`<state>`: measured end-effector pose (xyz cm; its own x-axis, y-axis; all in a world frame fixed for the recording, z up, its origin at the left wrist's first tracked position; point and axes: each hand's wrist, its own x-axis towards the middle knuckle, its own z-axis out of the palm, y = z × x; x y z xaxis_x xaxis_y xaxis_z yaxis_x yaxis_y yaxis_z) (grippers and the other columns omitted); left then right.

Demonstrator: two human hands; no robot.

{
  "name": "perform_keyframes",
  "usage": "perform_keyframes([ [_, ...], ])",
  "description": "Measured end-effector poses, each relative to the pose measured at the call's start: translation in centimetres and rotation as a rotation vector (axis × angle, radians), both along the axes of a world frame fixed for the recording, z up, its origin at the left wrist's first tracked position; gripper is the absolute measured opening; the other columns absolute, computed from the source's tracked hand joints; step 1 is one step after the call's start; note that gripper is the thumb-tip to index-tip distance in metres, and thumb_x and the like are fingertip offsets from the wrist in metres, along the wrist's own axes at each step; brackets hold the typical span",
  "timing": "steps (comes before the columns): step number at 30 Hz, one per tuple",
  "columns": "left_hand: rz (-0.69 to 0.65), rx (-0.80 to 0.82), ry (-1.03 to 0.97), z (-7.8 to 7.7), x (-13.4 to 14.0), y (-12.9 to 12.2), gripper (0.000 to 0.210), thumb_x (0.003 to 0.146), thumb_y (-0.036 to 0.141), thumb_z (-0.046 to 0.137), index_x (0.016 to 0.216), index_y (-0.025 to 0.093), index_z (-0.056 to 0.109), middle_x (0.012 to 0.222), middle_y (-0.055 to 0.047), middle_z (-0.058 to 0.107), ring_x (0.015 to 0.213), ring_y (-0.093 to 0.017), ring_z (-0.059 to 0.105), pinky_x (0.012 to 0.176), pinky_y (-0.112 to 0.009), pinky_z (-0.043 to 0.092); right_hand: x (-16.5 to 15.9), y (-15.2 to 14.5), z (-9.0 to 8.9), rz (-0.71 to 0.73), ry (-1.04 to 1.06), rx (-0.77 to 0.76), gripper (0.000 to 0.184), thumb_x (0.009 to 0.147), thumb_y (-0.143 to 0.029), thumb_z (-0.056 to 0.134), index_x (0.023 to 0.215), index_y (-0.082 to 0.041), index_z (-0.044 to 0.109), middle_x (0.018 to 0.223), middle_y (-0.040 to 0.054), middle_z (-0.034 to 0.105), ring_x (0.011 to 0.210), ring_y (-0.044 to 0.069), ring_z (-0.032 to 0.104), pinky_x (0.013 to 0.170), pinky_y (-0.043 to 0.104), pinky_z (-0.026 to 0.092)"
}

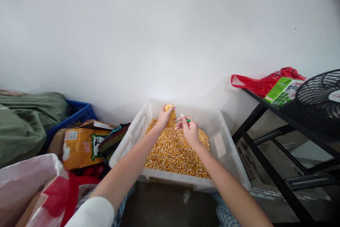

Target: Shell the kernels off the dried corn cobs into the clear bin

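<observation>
My left hand (164, 116) is closed around an ear of corn (171, 118), which it keeps tilted over the heap. Close by on the right, my right hand (189, 128) grips a small tool with a green handle (188, 120); its thin tip points toward the cob, and its exact kind is too small to make out. Beneath both hands, loose corn kernels (175, 154) fill much of a translucent plastic bin (233, 156). A pale label sits on the bin's right inner wall.
At left are a blue crate (79, 114) with green cloth (23, 124), an orange-yellow package (82, 149) and a red and white bag (53, 191). On the right, a black table (308, 124) bears a red plastic bag (257, 85), a green box (283, 90) and a fan (321, 92). A white wall rises behind.
</observation>
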<state>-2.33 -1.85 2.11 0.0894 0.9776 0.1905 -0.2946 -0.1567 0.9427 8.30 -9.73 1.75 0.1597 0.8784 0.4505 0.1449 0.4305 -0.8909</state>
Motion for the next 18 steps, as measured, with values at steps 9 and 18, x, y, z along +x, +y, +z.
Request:
perform_keyframes([
  [9,0.026,0.034,0.036,-0.3,0.0,0.2,0.036,0.064,0.045,0.060,0.081,0.017,0.048,0.058,0.002,0.052,0.048,-0.011,0.051,0.047,-0.021,0.041,-0.1,0.1,-0.7,0.014,0.005,-0.005,0.035,0.081,-0.046,0.039,0.081,-0.015,0.055,0.063,0.0033,0.061,0.052,0.011,0.058,0.052,0.022,0.048],
  [18,-0.001,0.023,0.024,-0.4,0.3,-0.3,0.038,0.063,0.047,0.058,0.083,0.016,0.049,0.057,0.001,0.052,0.046,-0.011,0.051,0.044,-0.021,0.039,-0.1,-0.1,-1.3,0.008,-0.063,0.074,0.033,0.083,-0.043,0.037,0.081,-0.015,0.055,0.063,0.0034,0.061,0.056,0.012,0.059,0.058,0.025,0.049],
])
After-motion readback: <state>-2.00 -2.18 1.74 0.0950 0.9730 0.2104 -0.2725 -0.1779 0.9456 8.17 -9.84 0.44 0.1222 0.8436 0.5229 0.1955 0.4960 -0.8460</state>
